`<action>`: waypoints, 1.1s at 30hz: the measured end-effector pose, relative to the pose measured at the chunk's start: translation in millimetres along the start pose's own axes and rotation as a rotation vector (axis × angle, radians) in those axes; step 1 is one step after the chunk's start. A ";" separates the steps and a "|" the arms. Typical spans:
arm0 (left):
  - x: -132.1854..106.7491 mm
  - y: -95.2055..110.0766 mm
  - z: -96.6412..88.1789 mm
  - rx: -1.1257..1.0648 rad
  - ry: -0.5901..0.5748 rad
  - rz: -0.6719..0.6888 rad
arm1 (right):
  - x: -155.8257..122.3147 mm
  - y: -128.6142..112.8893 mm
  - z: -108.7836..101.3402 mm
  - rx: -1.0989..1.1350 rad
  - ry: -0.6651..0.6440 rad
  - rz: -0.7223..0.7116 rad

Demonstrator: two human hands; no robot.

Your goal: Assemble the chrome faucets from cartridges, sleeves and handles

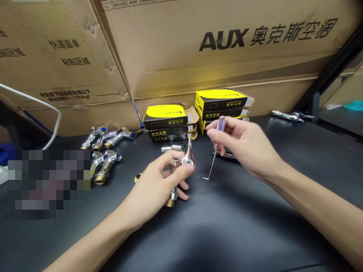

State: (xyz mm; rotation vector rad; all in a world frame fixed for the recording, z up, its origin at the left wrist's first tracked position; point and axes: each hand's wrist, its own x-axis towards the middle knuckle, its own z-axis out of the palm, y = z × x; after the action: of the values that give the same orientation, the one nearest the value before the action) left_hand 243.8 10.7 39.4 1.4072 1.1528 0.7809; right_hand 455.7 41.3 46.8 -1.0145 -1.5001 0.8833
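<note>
My left hand (157,185) is closed around a chrome tap (188,160) with a pointed lever on top. The tap's brass threaded end (170,203) sticks out below my fingers, which hide most of its body. My right hand (245,145) pinches the purple see-through handle of a screwdriver (221,124). Its thin shaft slants down to the right of the tap, apart from it. A small silver piece, too small to name, is at the tip.
Several chrome taps (105,168) lie at the left, and another chrome fitting (292,116) at the back right. Behind my hands are yellow-and-black boxes (166,113) in two stacks. Large cardboard cartons (170,49) wall off the back. A white cable (58,124) hangs at left.
</note>
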 end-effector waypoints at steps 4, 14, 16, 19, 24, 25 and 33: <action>0.5 -0.9 2.6 -0.041 -0.085 -0.051 | 2.1 -4.6 -2.2 0.195 0.117 -0.029; 2.8 -2.1 5.4 -0.045 -0.091 -0.034 | 0.6 0.0 2.4 0.306 0.055 0.039; 2.9 -2.7 5.5 -0.039 -0.093 -0.030 | 0.3 0.5 2.6 0.305 0.054 0.047; 3.3 -3.9 5.1 -0.029 -0.094 -0.022 | 0.4 0.6 3.0 0.312 0.039 0.065; 3.6 -6.2 3.5 0.003 -0.099 -0.037 | 0.6 1.3 3.7 0.316 0.022 0.089; 3.4 -6.7 3.3 0.014 -0.101 -0.043 | 0.6 1.7 3.8 0.315 0.025 0.089; 1.7 -7.0 6.5 -0.012 -0.081 0.024 | 0.3 3.4 5.0 0.283 0.036 0.086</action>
State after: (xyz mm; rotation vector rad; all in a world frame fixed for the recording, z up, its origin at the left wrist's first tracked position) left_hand 248.8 9.6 31.2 1.4317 1.0692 0.7398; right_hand 451.2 42.8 43.0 -0.8852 -1.2663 1.0985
